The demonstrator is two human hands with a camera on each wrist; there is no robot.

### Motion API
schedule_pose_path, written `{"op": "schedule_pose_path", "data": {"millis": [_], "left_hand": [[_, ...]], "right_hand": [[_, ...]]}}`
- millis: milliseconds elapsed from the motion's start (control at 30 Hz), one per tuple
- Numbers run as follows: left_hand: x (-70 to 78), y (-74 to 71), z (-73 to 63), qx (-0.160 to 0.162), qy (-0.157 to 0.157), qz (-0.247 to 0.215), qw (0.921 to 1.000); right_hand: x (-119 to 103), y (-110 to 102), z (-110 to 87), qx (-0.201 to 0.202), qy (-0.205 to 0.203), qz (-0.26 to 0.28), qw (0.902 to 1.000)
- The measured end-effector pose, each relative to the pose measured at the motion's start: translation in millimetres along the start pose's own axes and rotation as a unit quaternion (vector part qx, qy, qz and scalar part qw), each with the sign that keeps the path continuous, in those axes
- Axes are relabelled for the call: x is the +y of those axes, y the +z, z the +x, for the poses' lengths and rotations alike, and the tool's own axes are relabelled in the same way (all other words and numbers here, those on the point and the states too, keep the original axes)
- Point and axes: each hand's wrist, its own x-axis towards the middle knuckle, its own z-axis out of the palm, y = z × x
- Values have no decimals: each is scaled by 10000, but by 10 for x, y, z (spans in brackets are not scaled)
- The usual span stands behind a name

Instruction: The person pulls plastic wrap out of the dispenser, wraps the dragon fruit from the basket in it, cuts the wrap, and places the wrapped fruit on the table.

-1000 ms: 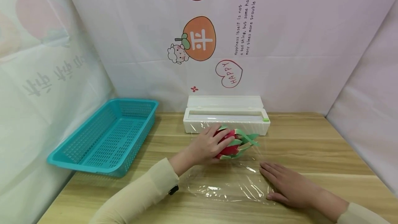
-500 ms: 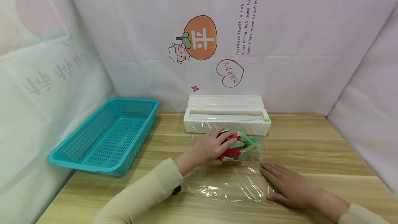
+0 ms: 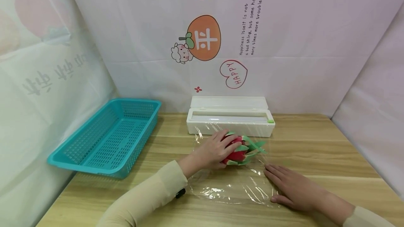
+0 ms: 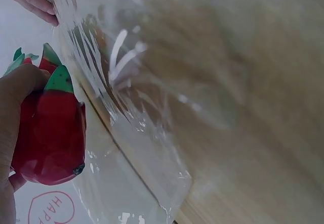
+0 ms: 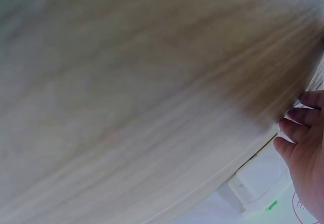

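Note:
A red dragon fruit [image 3: 235,155] with green scales is gripped from its left side by my left hand [image 3: 215,151], fingers curled over its top. In the left wrist view the dragon fruit [image 4: 53,138] shows its smooth red end, with the thumb beneath. Under it, a transparent sheet of cling film [image 3: 227,188] spreads over the table. Whether the fruit touches the film, I cannot tell. My right hand [image 3: 293,188] lies with extended fingers on the film's right edge. Its fingertips [image 5: 286,143] also show in the right wrist view.
Behind the fruit stands a white cling film dispenser [image 3: 230,129], lid raised, with a green slider at its right end. A blue perforated basket [image 3: 126,150] sits at the left of the wooden table [image 3: 325,143]. Printed white cloth [image 3: 284,80] forms the back and sides.
My left hand has brought the dragon fruit slightly nearer and to the right, down toward the film. The right hand stays in place on the film's edge.

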Motion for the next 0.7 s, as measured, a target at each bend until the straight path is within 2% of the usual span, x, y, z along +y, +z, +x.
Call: {"op": "schedule_pose_path", "data": {"millis": [500,700], "left_hand": [[9,86,-10,-204,97,-52,9997],[8,106,15,-286,12,-171,9994]], "right_hand": [[-1,-1,1,-65,0,36,10000],[11,8,6,-103,-14,103,9999]]}}
